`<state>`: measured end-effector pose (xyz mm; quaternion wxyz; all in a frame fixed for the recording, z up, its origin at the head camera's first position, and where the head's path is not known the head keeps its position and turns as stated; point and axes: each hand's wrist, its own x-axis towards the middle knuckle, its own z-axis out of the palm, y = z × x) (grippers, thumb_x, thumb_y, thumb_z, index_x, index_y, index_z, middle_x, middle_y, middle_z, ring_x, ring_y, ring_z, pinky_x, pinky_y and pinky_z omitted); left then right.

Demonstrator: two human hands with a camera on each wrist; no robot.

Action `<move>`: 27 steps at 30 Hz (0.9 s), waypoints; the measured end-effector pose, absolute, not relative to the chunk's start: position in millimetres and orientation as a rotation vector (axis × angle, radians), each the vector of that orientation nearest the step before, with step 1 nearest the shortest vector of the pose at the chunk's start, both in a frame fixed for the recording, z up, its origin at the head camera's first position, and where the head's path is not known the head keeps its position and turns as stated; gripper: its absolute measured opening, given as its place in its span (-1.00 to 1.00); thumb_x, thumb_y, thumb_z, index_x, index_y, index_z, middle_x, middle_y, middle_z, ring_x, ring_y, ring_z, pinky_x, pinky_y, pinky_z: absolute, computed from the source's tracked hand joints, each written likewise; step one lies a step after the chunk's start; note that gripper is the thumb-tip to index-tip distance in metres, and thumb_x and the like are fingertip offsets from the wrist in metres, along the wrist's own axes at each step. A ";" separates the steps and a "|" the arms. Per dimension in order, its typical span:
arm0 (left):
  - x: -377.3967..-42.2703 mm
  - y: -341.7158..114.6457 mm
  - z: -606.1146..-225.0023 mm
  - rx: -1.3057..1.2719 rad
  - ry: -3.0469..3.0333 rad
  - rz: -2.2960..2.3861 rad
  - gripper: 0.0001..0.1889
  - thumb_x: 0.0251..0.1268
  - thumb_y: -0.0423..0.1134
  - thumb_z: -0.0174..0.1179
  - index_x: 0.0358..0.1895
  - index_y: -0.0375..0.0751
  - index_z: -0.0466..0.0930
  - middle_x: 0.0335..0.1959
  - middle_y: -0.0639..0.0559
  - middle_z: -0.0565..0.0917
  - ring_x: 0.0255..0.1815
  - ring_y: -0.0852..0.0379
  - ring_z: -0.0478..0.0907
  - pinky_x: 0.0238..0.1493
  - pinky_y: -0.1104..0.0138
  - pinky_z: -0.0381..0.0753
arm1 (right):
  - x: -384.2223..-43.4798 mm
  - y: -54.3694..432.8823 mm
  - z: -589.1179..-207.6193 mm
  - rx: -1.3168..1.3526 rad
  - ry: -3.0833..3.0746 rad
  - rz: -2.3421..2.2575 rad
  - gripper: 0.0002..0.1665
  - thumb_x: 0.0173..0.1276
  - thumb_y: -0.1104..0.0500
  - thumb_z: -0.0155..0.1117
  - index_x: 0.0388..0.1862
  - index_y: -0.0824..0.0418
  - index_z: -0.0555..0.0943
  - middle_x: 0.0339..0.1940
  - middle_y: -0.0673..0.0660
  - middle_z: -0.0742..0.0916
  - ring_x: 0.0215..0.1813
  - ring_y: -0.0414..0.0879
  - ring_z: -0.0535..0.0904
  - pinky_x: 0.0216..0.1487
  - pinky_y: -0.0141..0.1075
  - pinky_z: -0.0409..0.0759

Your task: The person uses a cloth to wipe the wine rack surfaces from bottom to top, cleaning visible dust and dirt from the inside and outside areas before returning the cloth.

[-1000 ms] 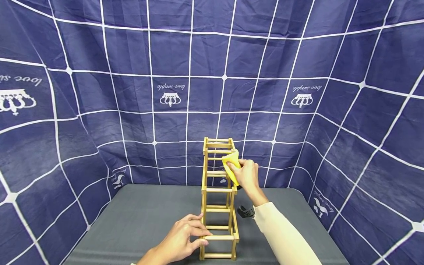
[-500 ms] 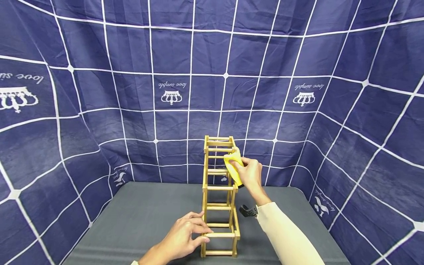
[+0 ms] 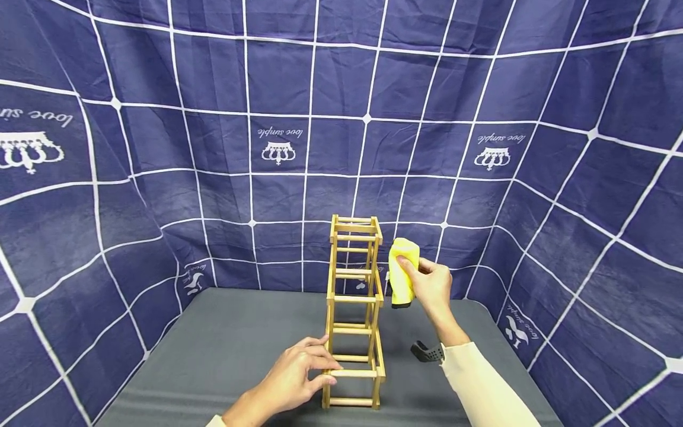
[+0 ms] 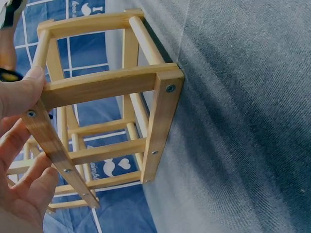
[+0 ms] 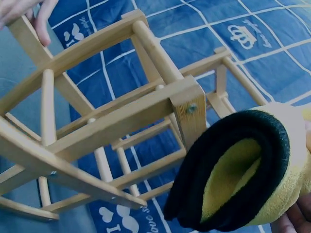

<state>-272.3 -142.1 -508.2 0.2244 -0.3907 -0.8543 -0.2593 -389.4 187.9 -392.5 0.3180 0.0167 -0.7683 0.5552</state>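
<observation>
A light wooden rack of stepped frames and round rungs stands upright on the grey surface. My left hand grips its lower left corner, thumb and fingers around the near post; the left wrist view shows the thumb on the screwed wooden frame. My right hand pinches a folded yellow cloth with a black edge, held in the air just right of the rack's upper part and apart from it. In the right wrist view the cloth's black edging hangs close in front of the rack's bars.
A grey cloth-covered surface lies under the rack. Behind and at both sides hangs a navy curtain with white grid lines and crown prints. A black perforated strap hangs at the right wrist.
My right hand has drawn the yellow cloth off the rack's upper right side and out to the right. The left hand keeps its hold at the lower left corner.
</observation>
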 end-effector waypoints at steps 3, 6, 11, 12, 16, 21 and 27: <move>-275.1 -145.5 -507.7 -1.090 -2.347 -0.717 -0.82 0.43 0.01 0.60 0.02 0.22 0.98 0.03 0.45 0.91 0.45 -0.23 0.82 0.33 -0.17 0.89 | -383.2 198.3 -398.2 0.040 -2.014 1.532 -0.49 0.44 -0.13 0.78 0.02 0.29 0.97 -0.32 0.18 0.96 -0.45 -0.35 0.76 -0.38 -0.47 0.77; -276.5 -151.0 -506.8 -1.096 -2.338 -0.743 -0.83 0.40 -0.04 0.61 0.00 0.20 0.97 0.00 0.43 0.92 0.45 -0.25 0.82 0.33 -0.19 0.88 | -376.1 207.8 -405.3 0.051 -2.011 1.588 -0.51 0.47 -0.08 0.77 0.04 0.33 0.96 -0.34 0.09 0.95 -0.42 -0.33 0.79 -0.33 -0.46 0.80; -282.9 -164.3 -507.4 -1.104 -2.323 -0.800 -0.79 0.33 -0.20 0.62 -0.04 0.19 0.94 -0.04 0.41 0.91 0.49 -0.27 0.79 0.32 -0.22 0.87 | -364.2 220.6 -417.3 0.054 -2.042 1.632 -0.54 0.48 -0.04 0.76 0.05 0.33 0.95 -0.41 -0.10 0.92 -0.41 -0.28 0.81 -0.31 -0.43 0.82; -285.3 -167.1 -507.5 -1.112 -2.316 -0.804 -0.77 0.31 -0.25 0.63 -0.05 0.18 0.93 -0.05 0.40 0.92 0.49 -0.27 0.79 0.33 -0.22 0.88 | -361.9 222.9 -419.7 0.054 -2.050 1.632 -0.54 0.48 -0.04 0.76 0.04 0.33 0.95 -0.41 -0.12 0.91 -0.41 -0.28 0.81 -0.31 -0.43 0.82; -297.2 -178.5 -506.9 -1.152 -2.264 -0.788 -0.69 0.20 -0.41 0.63 -0.09 0.11 0.91 -0.07 0.29 0.95 0.41 -0.29 0.84 0.33 -0.15 0.90 | -352.1 231.1 -427.8 0.043 -2.079 1.622 -0.56 0.48 -0.03 0.76 0.06 0.32 0.95 -0.39 -0.13 0.92 -0.38 -0.28 0.82 -0.29 -0.42 0.83; -304.7 -194.3 -502.3 -1.090 -2.294 -0.764 -0.63 0.16 -0.51 0.62 -0.06 0.04 0.93 -0.02 0.21 0.97 0.37 -0.34 0.85 0.36 -0.24 0.86 | -340.0 237.4 -436.6 0.049 -2.122 1.585 -0.56 0.50 -0.02 0.74 0.09 0.31 0.94 -0.32 -0.01 0.95 -0.37 -0.29 0.82 -0.28 -0.43 0.83; -279.5 -181.8 -495.6 -0.862 -2.447 -0.781 -0.68 0.41 -0.28 0.65 0.06 0.29 0.94 0.23 0.32 0.90 0.60 -0.16 0.71 0.66 -0.36 0.56 | -326.8 240.5 -450.6 0.094 -2.164 1.584 -0.61 0.51 0.06 0.74 0.13 0.32 0.93 -0.23 0.15 0.97 -0.36 -0.28 0.81 -0.29 -0.41 0.83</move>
